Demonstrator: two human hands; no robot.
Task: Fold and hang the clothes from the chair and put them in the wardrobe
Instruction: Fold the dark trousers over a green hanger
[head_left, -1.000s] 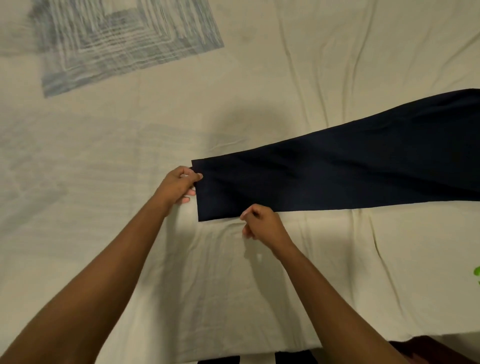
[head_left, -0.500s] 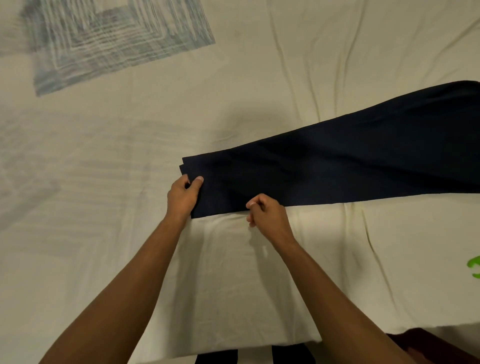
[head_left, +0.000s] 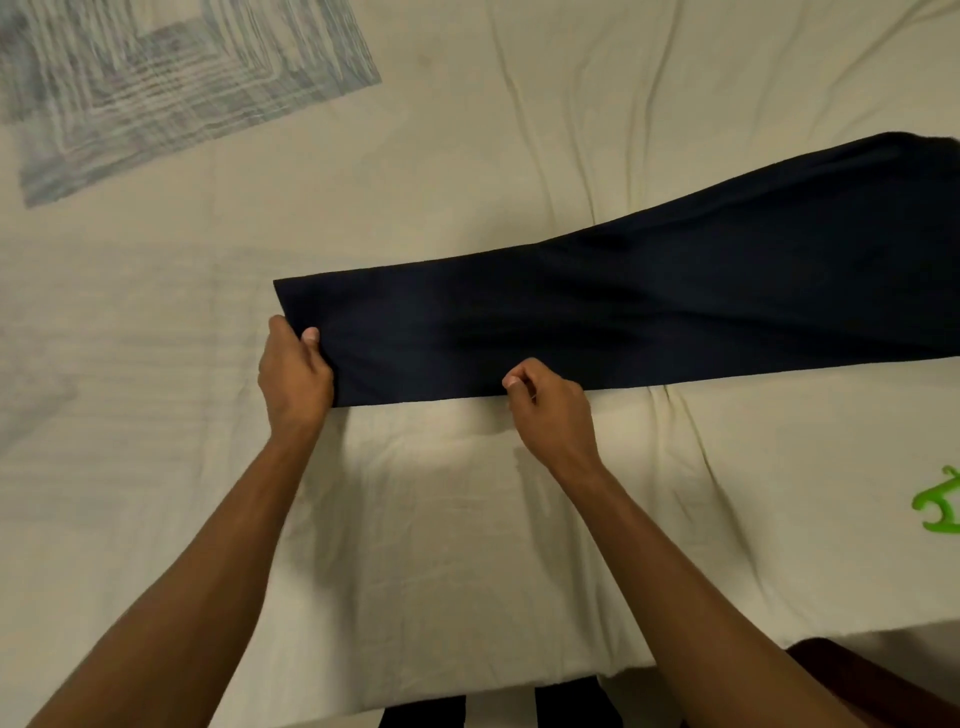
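Dark navy trousers (head_left: 649, 306) lie flat across a cream bedsheet (head_left: 441, 545), the leg end at the left, the rest running off the right edge of the view. My left hand (head_left: 293, 369) grips the near left corner of the leg end, thumb on top of the cloth. My right hand (head_left: 550, 410) pinches the near long edge of the leg, a little to the right. A green plastic hanger (head_left: 940, 506) lies on the sheet at the far right, partly cut off by the frame.
The sheet is wrinkled with long creases at the upper right. A blue-grey striped square pattern (head_left: 171, 78) is printed at the upper left. The bed's near edge runs along the bottom, with a dark red-brown object (head_left: 852, 675) at the bottom right.
The trouser leg end has been drawn leftward and laid flatter. My left hand shifted to the near corner; my right hand moved right along the near edge. More of the green hanger shows.
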